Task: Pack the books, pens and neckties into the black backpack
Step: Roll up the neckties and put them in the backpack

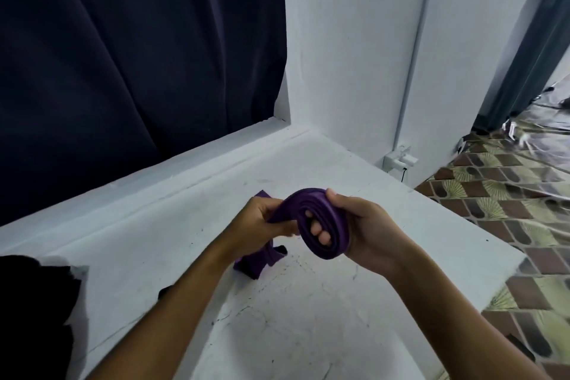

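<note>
I have the purple necktie (311,219) up off the white counter (308,318), held between both hands near the middle of the view. My right hand (367,231) has its fingers threaded through a coil of the tie and its thumb clamped over the top, so the roll sits around those fingers. My left hand (262,222) pinches the band just left of the coil, feeding it. The loose tail hangs from that hand and its end rests on the counter just below.

The tie reads as light, soft and limp, with a slight sheen, so I judge it slippery and quick to unwind if I ease off. The best hold is across the whole coil, thumb on the outer wrap, not on a single layer.

A black shape (34,302) at the near left edge may be the backpack; I cannot tell. No books or pens show.
</note>
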Demonstrator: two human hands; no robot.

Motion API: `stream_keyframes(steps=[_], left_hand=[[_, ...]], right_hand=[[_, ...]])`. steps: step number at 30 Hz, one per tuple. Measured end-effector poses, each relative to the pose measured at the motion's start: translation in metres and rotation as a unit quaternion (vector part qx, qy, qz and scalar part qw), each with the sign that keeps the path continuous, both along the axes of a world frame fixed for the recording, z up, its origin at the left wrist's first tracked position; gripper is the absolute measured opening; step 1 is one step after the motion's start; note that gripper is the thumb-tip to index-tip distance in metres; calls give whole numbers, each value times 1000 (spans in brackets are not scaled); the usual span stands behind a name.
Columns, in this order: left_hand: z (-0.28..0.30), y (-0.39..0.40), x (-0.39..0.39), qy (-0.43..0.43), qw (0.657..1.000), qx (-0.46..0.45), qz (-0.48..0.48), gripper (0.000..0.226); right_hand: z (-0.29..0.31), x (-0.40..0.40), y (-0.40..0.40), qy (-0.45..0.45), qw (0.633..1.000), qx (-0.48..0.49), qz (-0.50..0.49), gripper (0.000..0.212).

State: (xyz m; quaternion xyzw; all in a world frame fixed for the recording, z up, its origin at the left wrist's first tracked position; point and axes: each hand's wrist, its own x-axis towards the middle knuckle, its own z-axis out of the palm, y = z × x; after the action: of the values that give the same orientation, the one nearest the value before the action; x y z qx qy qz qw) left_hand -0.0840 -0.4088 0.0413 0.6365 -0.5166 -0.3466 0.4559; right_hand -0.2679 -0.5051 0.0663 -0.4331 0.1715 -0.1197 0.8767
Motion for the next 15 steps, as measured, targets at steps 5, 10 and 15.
stream_keyframes(steps=[5,10,15], left_hand=[[0,7,34,154,985,77,-26,37],[10,8,71,200,970,109,-80,58],[46,4,104,223,952,162,-132,77]], right_hand=[[-4,-7,-6,59,998,-34,-11,42],[-4,-18,-13,63,996,-59,4,40],[7,-25,-16,21,989,-119,91,41]])
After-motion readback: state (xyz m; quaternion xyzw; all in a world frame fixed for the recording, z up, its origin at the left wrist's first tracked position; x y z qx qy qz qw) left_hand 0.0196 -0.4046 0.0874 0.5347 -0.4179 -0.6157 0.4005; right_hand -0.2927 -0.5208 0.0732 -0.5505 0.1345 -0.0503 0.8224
